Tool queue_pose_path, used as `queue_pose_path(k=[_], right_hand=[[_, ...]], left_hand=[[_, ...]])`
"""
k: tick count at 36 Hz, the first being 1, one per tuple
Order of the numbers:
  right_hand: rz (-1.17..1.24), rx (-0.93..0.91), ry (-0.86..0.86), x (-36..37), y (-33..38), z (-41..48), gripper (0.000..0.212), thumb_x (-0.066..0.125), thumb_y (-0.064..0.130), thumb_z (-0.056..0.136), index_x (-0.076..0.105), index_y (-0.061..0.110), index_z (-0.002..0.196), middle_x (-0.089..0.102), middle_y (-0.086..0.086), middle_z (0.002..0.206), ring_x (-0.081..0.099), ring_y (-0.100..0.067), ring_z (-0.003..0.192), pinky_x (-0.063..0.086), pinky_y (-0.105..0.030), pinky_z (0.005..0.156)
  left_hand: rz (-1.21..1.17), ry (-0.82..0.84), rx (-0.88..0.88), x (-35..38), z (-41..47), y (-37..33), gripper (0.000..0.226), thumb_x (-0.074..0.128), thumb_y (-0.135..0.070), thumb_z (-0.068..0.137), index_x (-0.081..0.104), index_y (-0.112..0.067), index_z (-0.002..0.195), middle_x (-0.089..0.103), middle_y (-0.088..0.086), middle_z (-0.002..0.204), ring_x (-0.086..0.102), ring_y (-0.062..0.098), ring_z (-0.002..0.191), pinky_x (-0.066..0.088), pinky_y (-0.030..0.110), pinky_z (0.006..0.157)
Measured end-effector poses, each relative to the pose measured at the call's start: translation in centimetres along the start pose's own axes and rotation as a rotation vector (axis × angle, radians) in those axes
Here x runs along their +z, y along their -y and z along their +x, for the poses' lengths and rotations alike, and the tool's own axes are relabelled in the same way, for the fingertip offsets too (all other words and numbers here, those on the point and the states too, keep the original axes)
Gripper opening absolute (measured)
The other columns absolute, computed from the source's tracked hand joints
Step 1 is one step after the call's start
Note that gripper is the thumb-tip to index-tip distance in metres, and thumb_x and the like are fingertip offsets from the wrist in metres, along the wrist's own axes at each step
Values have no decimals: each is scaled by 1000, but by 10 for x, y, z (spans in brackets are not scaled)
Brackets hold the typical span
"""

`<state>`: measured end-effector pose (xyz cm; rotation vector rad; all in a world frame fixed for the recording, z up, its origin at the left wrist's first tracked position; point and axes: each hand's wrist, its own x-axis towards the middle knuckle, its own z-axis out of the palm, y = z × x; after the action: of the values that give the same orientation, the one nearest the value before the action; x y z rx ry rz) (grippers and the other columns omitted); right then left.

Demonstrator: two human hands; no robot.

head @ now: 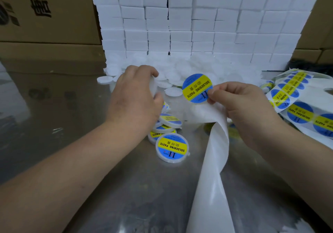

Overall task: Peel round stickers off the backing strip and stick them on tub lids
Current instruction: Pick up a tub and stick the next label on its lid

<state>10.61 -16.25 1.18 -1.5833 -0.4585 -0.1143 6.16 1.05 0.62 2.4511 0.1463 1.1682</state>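
My right hand (239, 104) pinches a round blue-and-yellow sticker (197, 88) by its edge, lifted off the white backing strip (214, 160), which curls under that hand and runs down toward me. My left hand (134, 95) grips a plain white tub lid (153, 86), held on edge just left of the sticker. Below the left hand lie several lids that carry stickers, the nearest (172, 147) facing up. A heap of plain white lids (180, 72) lies behind both hands. The strip with several unpeeled stickers (295, 106) trails off to the right.
The work surface is a glossy metal table (72, 124). A wall of stacked white boxes (198, 25) stands at the back. Brown cartons (45, 13) rise at the back left and back right.
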Motion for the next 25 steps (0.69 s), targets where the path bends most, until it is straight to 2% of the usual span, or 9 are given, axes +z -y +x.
queue_pose_path(k=[2,4,6,9,12,15,19,22,25], right_hand=[[62,-1,1,-2,3,0,25,63,11,79,63,16,55,61,4,52,53,-9,46,41,-15,44],[94,-13,43,-1,3,-1,25,62,9,80,64,16,56,61,3,53,53,-10,47,41,-15,44],[94,-20,114,2,2,-3,28,62,8,80,66,18,54,60,3,55,52,-11,51,40,-16,46],[89,-11,228,4,2,-6,33,62,5,80,67,22,52,61,6,53,54,-7,49,40,-13,45],[74,-29,319,4,4,-9,32,65,6,79,68,23,53,63,8,56,58,-6,54,43,-14,48],[95,-41,371,4,5,-9,17,64,16,68,69,24,54,64,8,57,58,-6,56,45,-15,51],[100,-48,407,4,5,-10,12,74,14,58,72,27,58,64,10,55,58,-3,55,46,-14,52],[88,-42,421,4,5,-11,23,70,8,68,75,30,64,68,9,61,61,-2,58,48,-14,56],[72,-31,450,3,3,-11,21,62,17,66,76,32,71,71,6,70,63,-5,64,50,-16,59]], left_hand=[[-264,27,-183,-2,4,-2,10,53,-23,86,54,-30,93,51,-10,96,49,3,83,32,16,65],[-648,77,-397,-4,8,-8,15,45,-25,91,55,-30,82,55,-8,89,52,2,70,40,16,61],[-934,164,-580,-4,11,-11,24,37,-23,95,57,-23,82,57,0,90,54,10,65,43,18,54],[-1207,279,-693,-6,8,-13,26,38,-24,96,62,-15,90,61,4,82,58,13,60,45,23,55],[-1369,370,-729,-3,6,-12,21,46,-25,92,64,-17,100,64,10,99,63,22,77,53,32,70],[-1499,425,-731,-4,6,-13,21,53,-26,85,64,-21,101,61,15,117,66,26,82,56,37,72],[-1573,427,-745,-3,6,-13,29,38,-32,97,64,-20,95,64,18,115,67,26,83,57,39,69],[-1590,437,-754,-3,6,-13,33,35,-36,98,63,-18,95,68,16,106,65,32,98,56,40,70],[-1580,488,-739,-4,5,-12,42,28,-42,98,62,-17,94,70,13,100,65,32,100,55,39,72]])
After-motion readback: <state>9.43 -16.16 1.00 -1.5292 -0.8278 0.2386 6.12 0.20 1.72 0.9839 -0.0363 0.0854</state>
